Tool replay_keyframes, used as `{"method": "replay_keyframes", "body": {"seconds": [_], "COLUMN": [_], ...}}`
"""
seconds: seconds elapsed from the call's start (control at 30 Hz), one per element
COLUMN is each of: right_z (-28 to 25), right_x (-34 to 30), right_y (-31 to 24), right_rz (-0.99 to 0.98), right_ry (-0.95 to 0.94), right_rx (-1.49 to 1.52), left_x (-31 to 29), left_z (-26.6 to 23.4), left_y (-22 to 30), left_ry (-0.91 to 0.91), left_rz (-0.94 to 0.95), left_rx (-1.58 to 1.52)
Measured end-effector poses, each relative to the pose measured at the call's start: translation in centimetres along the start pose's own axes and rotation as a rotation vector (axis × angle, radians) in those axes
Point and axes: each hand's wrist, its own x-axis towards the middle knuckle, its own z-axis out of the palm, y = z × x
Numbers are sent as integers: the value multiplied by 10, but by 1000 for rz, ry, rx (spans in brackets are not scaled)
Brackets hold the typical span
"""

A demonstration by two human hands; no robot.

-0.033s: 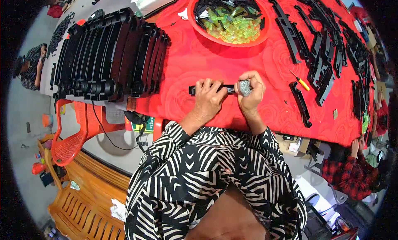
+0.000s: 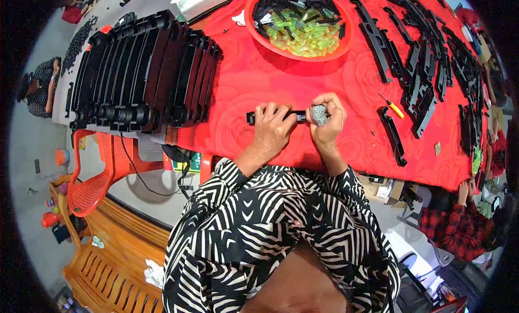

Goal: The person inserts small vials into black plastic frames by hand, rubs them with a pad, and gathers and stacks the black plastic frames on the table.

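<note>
Two bare hands work close together over a bench covered in red rose-patterned cloth (image 2: 230,137). The left hand (image 2: 272,126) has its fingers bent over a narrow black plastic bar (image 2: 250,118), which lies crosswise in front of the person. The right hand (image 2: 331,121) curls around a rounded, grey, rough-textured lump (image 2: 319,115) at the bar's right end; whether the lump touches the bar is hidden. Beyond the hands sits a round red plastic tub (image 2: 303,59) of translucent yellow-green pieces (image 2: 307,35) and small black parts (image 2: 270,1). To the left stands a tight row of long black plastic frames (image 2: 140,75). To the right, a yellow-handled screwdriver (image 2: 395,109) lies near scattered black plastic strips (image 2: 424,110).
</note>
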Motion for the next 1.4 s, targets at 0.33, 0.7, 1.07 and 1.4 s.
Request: {"method": "replay_keyframes", "body": {"seconds": [0.33,0.7,1.07,1.4], "right_z": [1,1,4,5], "right_x": [0,3,4,3], "right_y": [0,4,3,-1], "right_rz": [-27,-16,34,17], "right_ry": [-6,-10,-14,68], "right_rx": [4,-166,-160,12], "left_x": [3,5,5,6], "left_z": [-1,7,5,1], "left_y": [3,-4,-3,3], "left_ry": [-34,21,30,18], "left_rz": [21,68,67,36], "left_rx": [47,-11,-49,-34]}}
